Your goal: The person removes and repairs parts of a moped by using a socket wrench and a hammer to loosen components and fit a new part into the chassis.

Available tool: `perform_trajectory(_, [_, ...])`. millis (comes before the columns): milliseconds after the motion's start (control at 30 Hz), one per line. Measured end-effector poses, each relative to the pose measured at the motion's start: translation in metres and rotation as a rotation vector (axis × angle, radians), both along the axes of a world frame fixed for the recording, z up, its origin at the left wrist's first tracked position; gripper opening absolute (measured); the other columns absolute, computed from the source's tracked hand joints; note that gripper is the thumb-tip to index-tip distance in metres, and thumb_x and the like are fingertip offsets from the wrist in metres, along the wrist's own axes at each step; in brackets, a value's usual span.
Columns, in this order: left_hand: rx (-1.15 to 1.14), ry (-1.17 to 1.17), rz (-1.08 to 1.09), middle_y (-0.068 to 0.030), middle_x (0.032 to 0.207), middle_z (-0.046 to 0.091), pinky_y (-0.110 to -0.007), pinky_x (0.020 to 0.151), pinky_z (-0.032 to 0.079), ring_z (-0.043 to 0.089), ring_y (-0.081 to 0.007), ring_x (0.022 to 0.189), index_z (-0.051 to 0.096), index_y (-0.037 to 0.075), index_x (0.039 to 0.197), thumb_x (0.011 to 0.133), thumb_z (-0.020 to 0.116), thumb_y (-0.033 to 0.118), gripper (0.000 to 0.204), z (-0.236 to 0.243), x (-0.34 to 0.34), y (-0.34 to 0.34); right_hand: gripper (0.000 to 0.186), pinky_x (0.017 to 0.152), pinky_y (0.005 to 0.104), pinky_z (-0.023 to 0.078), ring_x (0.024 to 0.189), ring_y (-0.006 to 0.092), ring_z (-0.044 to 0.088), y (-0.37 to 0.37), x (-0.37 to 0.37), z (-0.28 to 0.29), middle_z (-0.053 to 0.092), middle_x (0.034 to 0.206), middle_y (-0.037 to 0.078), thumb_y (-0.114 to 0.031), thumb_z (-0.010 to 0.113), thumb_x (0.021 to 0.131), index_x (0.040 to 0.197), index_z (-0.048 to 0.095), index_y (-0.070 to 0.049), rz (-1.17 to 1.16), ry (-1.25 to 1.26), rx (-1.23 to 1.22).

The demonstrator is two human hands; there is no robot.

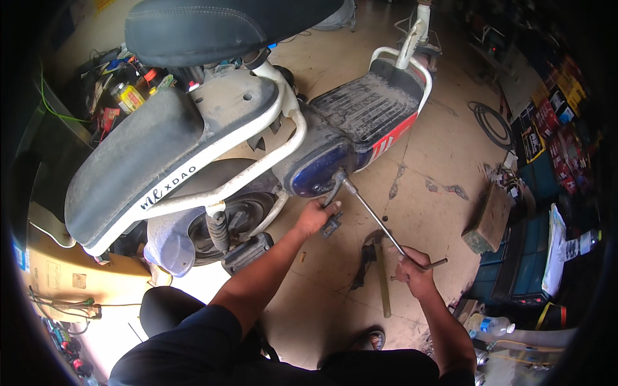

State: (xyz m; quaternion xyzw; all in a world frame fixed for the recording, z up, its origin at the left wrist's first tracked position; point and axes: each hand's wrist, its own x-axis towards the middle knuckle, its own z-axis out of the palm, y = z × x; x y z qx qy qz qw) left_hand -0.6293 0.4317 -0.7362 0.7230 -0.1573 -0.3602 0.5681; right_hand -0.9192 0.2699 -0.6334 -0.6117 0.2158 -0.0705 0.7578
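Note:
A white electric scooter [222, 186] with pedals stands across the view, dusty, with black seats. My left hand [315, 216] is closed round the crank arm [333, 195] just above a black pedal [331, 225]. In my right hand [415, 273] is the handle end of a long T-handle socket wrench [376, 219], its crossbar sticking out beside the fingers. The wrench slants up to the left, and its socket end meets the crank's hub on the blue side cover [315, 172]. How the socket sits there is hidden.
A hammer-like tool with a long pale handle [382, 276] lies on the tiled floor below the wrench. On the right are a wooden box [487, 219], a coiled black hose [490, 122] and a plastic bottle [492, 324]. A cardboard box [64, 280] stands at left.

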Motion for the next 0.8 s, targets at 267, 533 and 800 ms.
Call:
perform_trajectory(267, [-0.253, 0.189, 0.131, -0.0014, 0.078, 0.064, -0.029, 0.062, 0.048, 0.058, -0.0126, 0.066, 0.068, 0.006, 0.089, 0.087, 0.071, 0.06, 0.054, 0.011, 0.005, -0.02, 0.024, 0.046, 0.0241, 0.023, 0.049, 0.0029, 0.028, -0.006, 0.0, -0.006, 0.034, 0.058, -0.008, -0.007, 0.049, 0.102, 0.119, 0.064, 0.001, 0.024, 0.007, -0.036])
perform_trajectory(533, [-0.157, 0.196, 0.176, -0.0004, 0.063, 0.056, -0.029, 0.057, 0.047, 0.054, -0.0138, 0.056, 0.062, 0.011, 0.073, 0.082, 0.075, 0.062, 0.054, 0.015, 0.006, -0.02, 0.02, 0.045, 0.0253, 0.023, 0.046, 0.0039, 0.028, -0.004, -0.002, -0.014, 0.035, 0.055, -0.005, -0.009, 0.045, 0.105, 0.112, 0.06, 0.004, 0.002, 0.001, -0.02])
perform_trajectory(800, [-0.161, 0.171, 0.21, -0.0007, 0.073, 0.06, -0.029, 0.057, 0.046, 0.055, -0.012, 0.065, 0.067, 0.009, 0.09, 0.084, 0.074, 0.06, 0.052, 0.016, 0.004, -0.022, 0.018, 0.045, 0.0241, 0.027, 0.048, 0.0032, 0.033, -0.003, -0.005, -0.003, 0.039, 0.059, -0.005, -0.01, 0.051, 0.103, 0.108, 0.062, 0.003, -0.052, 0.057, -0.083])
